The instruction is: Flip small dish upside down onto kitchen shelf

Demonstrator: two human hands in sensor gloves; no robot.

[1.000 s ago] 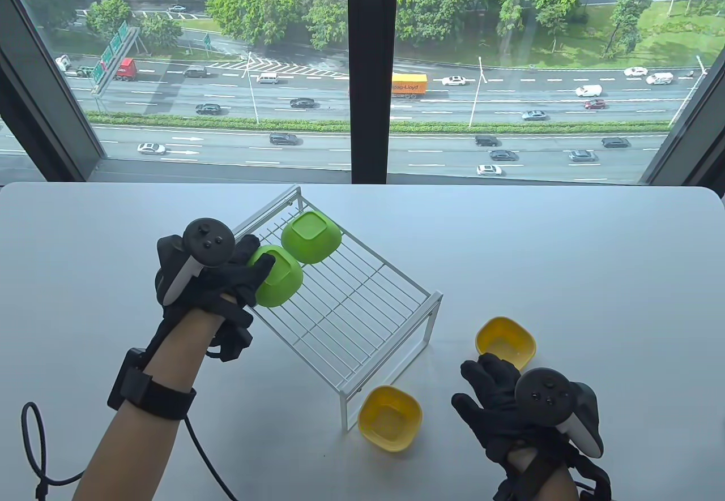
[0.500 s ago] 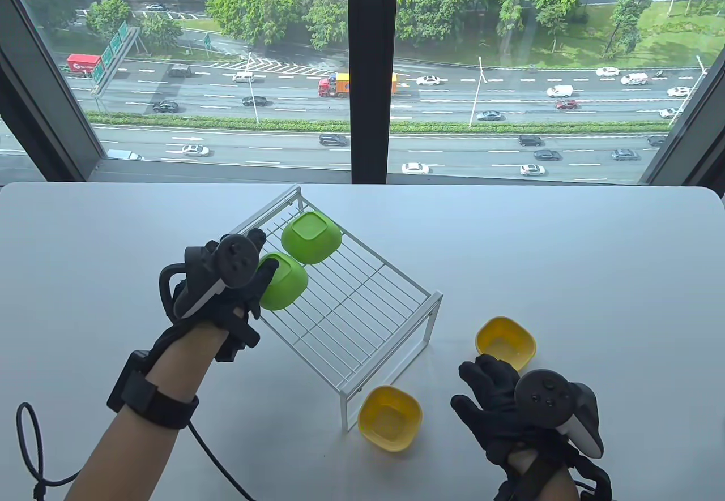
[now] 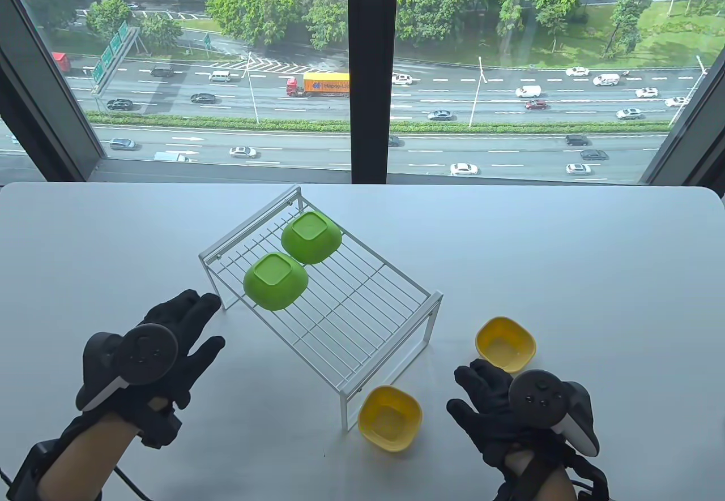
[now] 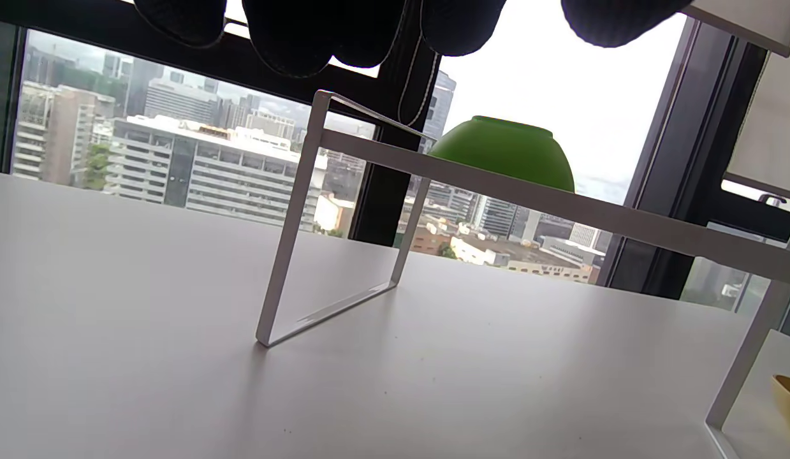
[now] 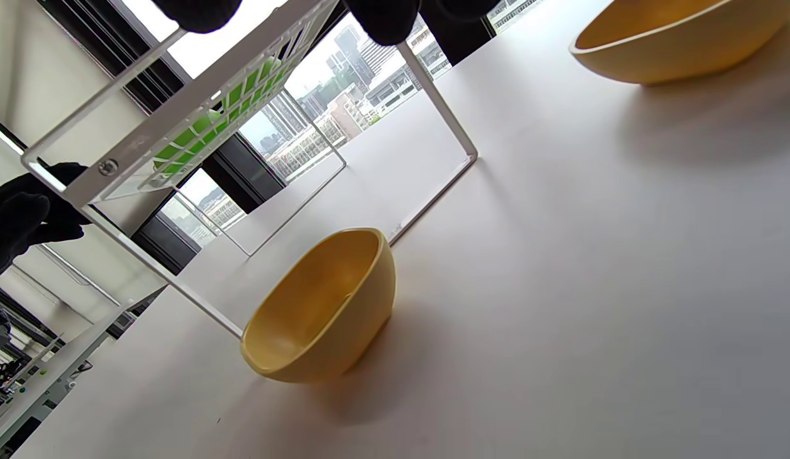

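Note:
A white wire kitchen shelf [image 3: 345, 320] stands mid-table. Two green small dishes lie upside down on it: one nearer me [image 3: 276, 281] and one behind it [image 3: 311, 236]. A green dish also shows on the shelf in the left wrist view [image 4: 503, 153]. Two yellow dishes stand upright on the table, one at the shelf's front leg [image 3: 390, 418] [image 5: 321, 306], one further right [image 3: 505, 344] [image 5: 675, 35]. My left hand [image 3: 181, 325] is open and empty, left of the shelf. My right hand [image 3: 481, 399] is open and empty between the yellow dishes.
The white table [image 3: 595, 274] runs to a large window at the back. A cable [image 3: 127, 481] trails from my left wrist at the front left edge.
My left hand let go of the nearer green dish, which now lies upside down on the shelf, and drew back toward me and left. My right hand barely moved.

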